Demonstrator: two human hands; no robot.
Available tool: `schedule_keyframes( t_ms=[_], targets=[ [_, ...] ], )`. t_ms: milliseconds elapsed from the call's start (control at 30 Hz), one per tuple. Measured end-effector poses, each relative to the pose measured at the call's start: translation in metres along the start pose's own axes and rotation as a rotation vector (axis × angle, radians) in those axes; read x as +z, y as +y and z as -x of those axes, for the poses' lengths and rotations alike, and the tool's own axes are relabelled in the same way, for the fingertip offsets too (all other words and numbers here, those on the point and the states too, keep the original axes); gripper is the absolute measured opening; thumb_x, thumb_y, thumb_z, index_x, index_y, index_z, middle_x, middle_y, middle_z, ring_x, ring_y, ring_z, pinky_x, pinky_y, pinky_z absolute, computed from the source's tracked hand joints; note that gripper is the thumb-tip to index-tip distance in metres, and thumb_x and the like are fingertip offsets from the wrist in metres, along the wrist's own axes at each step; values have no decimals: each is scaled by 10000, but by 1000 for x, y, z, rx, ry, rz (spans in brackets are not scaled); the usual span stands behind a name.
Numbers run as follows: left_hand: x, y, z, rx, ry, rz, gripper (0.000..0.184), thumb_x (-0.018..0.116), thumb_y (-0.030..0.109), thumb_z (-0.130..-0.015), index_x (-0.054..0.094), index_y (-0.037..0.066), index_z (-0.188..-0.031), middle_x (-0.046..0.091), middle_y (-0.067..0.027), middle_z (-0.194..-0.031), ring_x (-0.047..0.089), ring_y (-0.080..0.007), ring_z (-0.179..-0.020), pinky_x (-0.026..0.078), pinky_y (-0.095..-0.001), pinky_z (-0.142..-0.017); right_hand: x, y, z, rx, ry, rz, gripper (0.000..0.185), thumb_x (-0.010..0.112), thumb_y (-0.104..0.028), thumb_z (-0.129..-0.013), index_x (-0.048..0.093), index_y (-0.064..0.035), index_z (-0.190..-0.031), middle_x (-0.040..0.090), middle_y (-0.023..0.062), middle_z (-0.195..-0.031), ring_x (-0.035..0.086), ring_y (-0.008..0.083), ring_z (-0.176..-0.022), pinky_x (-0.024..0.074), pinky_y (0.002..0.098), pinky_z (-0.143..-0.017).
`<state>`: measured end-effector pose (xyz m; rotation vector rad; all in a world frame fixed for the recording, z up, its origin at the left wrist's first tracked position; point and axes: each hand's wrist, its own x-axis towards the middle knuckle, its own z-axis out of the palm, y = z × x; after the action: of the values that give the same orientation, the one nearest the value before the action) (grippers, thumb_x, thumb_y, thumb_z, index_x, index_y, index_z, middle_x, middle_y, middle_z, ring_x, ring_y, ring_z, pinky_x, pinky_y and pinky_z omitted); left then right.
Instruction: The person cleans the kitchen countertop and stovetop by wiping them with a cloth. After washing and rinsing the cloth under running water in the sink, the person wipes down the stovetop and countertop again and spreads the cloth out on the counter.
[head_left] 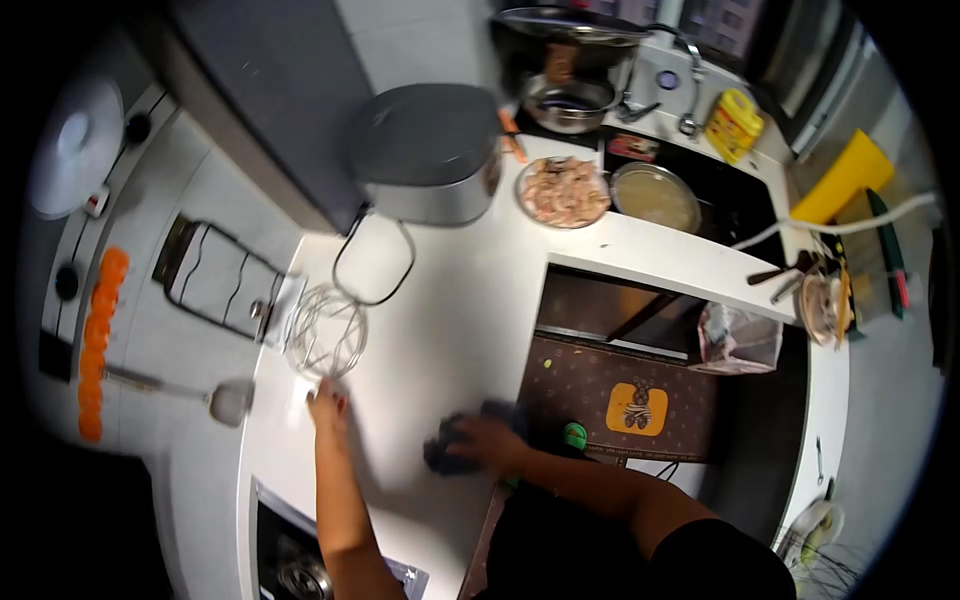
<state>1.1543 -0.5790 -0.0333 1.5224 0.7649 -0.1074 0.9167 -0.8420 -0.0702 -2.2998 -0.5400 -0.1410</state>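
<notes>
My left hand is at the lower rim of a round metal wire rack, its fingers closed on that edge. The rack is near the wall side of the white counter. My right hand presses on a dark blue-grey cloth near the counter's front edge, with its fingers curled over the fabric. Motion blurs this hand and the cloth slightly.
A grey appliance with a looped cord stands at the back. Beside it are a plate of raw meat and a sink holding a bowl of cloudy liquid. A stove lies in front left. A spatula hangs on the wall.
</notes>
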Motion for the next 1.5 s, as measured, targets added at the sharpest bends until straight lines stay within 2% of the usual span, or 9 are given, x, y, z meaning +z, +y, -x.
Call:
schedule_keyframes(
  t_ms=[233,333,500,667,900,1033,1200,1300,1500],
  targets=[
    [-3,-15,128,37,-376,-159,234,551,226,-902,556,163,-1128,588,-12,-1012,554,-147,-833,493,-297,-655,-106,8,33,612,108,-1132,536,654,-62,-708,547,-139,-1227,563,150,-1211,537,319,-1133,440,346,-953],
    [61,-13,206,18,-610,-228,324,548,307,-913,522,157,-1199,572,-46,-1149,551,-171,-966,489,-356,-775,-182,57,91,388,144,-895,510,681,-195,-721,552,-81,-1202,532,131,-1270,510,286,-1171,378,412,-1022],
    [208,-58,311,-380,-1038,66,593,444,536,-911,390,134,-1344,512,-106,-1261,488,-335,-1161,394,-563,-942,-298,103,119,155,577,-2137,468,468,-302,-823,543,-55,-1213,548,149,-1254,516,317,-1156,352,462,-1036],
    [342,-26,445,-456,-1616,277,786,418,667,-844,250,159,-1420,350,-125,-1428,362,-359,-1290,303,-619,-997,-402,142,140,-42,753,-2054,446,405,-374,-926,500,-70,-1237,542,128,-1243,497,278,-1168,343,438,-1043],
    [449,11,514,-291,-1587,163,683,475,544,-883,302,131,-1399,373,-103,-1424,371,-311,-1295,297,-607,-1005,-489,158,177,-471,728,-1948,436,418,-419,-922,534,-121,-1219,497,92,-1324,469,274,-1210,309,447,-1066],
    [508,24,498,-132,-1413,388,423,490,233,-870,492,33,-1242,535,-130,-1278,483,-308,-1198,326,-485,-1046,-522,197,219,-264,822,-1448,380,489,-261,-903,526,-106,-1248,444,152,-1367,441,297,-1245,290,452,-1083],
    [582,60,470,-318,-1460,581,449,438,274,-914,466,-12,-1259,523,-161,-1281,466,-323,-1216,305,-469,-1067,-530,232,250,280,1102,-1356,611,422,114,-734,457,-66,-1317,512,116,-1305,461,239,-1226,427,331,-968],
    [619,66,480,-420,-1685,568,551,423,393,-936,417,-17,-1304,476,-178,-1326,422,-328,-1256,265,-473,-1089,-538,248,227,666,1126,-1128,646,481,99,-723,423,-64,-1345,491,99,-1325,424,220,-1251,411,317,-975],
    [683,19,461,-1027,-1647,576,490,449,344,-948,425,17,-1312,486,-154,-1321,452,-326,-1223,309,-479,-1063,-544,316,163,514,605,-397,715,688,-187,-816,318,-61,-1415,320,121,-1459,300,228,-1345,235,343,-1111]
  ],
)
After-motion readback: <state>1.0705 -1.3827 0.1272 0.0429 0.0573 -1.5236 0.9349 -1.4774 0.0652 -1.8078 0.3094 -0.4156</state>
